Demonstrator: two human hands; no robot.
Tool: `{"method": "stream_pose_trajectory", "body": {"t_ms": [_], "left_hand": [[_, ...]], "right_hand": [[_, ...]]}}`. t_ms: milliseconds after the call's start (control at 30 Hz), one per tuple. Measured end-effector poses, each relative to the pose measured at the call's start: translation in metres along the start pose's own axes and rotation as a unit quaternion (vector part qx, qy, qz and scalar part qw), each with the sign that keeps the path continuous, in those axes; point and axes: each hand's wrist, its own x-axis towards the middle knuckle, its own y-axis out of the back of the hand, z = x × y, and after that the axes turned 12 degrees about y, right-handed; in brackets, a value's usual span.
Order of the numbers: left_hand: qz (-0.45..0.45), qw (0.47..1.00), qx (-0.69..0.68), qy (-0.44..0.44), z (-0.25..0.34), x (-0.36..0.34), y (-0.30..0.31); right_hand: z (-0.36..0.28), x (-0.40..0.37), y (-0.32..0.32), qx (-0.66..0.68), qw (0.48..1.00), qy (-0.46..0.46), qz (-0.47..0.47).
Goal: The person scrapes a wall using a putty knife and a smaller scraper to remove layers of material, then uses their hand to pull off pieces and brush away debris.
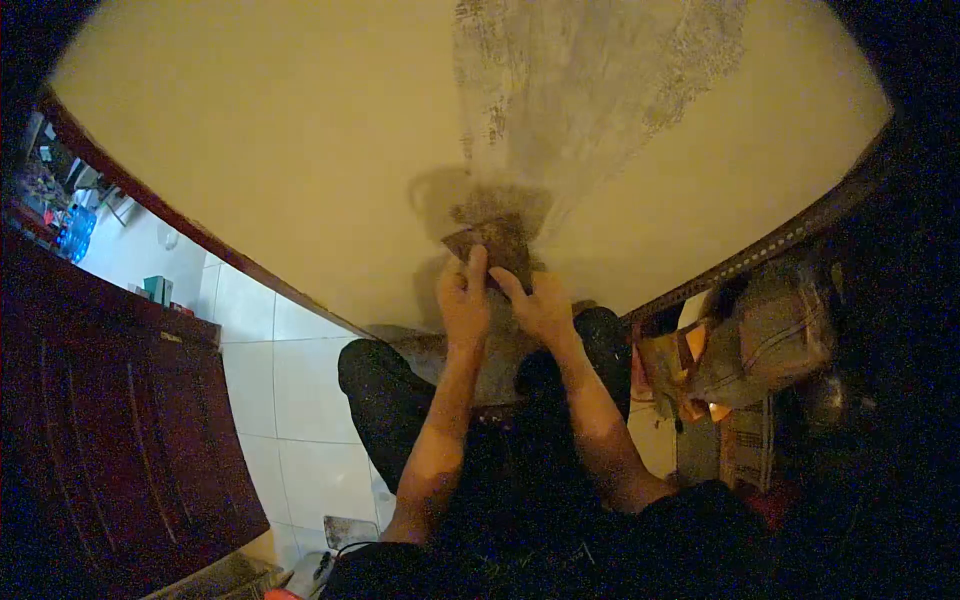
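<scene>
Both hands hold a dark brown square sheet that looks like sandpaper, close to the yellow wall. My left hand is closed on its lower left part, with a finger stretched up over its face. The lower right edge is gripped by my right hand, its thumb lying on the near side. Fingers behind the sheet are hidden. Above the sheet, a rough grey patch runs up the wall, widening toward the top. Shadows of the hands fall around the sheet.
My bent knees are close to the wall's lower edge. A dark red wooden panel stands at left beside white floor tiles. Cluttered bags and a crate lie in dim light at right.
</scene>
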Motion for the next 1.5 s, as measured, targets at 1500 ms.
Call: {"method": "stream_pose_trajectory", "body": {"t_ms": [1500], "left_hand": [[-0.054,0.992,0.098,-0.056,0.070,-0.011,0.002]], "right_hand": [[-0.027,0.014,0.003,0.098,0.975,-0.197,0.030]]}}
